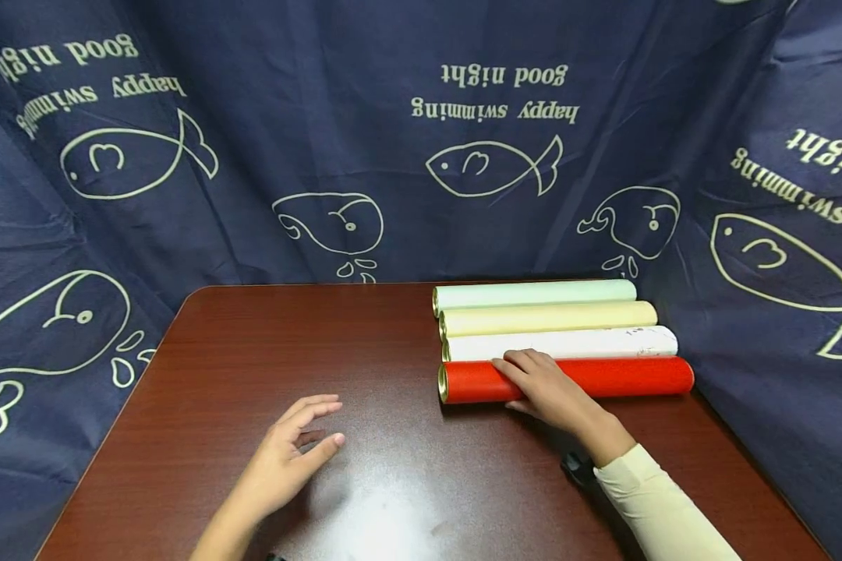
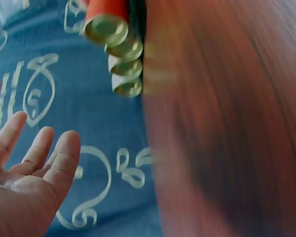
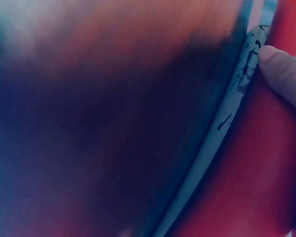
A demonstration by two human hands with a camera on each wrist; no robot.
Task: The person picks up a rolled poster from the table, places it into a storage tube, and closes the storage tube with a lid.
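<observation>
My right hand [image 1: 550, 393] grips a red tube [image 1: 624, 377] toward its left half, fingers over the top and thumb at the near side. A metal rim shows at that tube's left end. In the right wrist view, a finger [image 3: 286, 74] lies against the red surface [image 3: 237, 182]. Just behind it is a white tube [image 1: 568, 345] with dark markings. My left hand [image 1: 281, 460] hovers over the table, left of the tubes, with fingers spread and holding nothing. In the left wrist view its palm [image 2: 24, 197] faces up into the picture.
Behind the white tube lie a pale yellow tube [image 1: 554, 318] and a pale green tube [image 1: 533, 294], side by side. They lie at the far right of the brown table [image 1: 309, 335]. A dark blue cloth [image 1: 393, 47] with fish and whale drawings hangs around the back and sides.
</observation>
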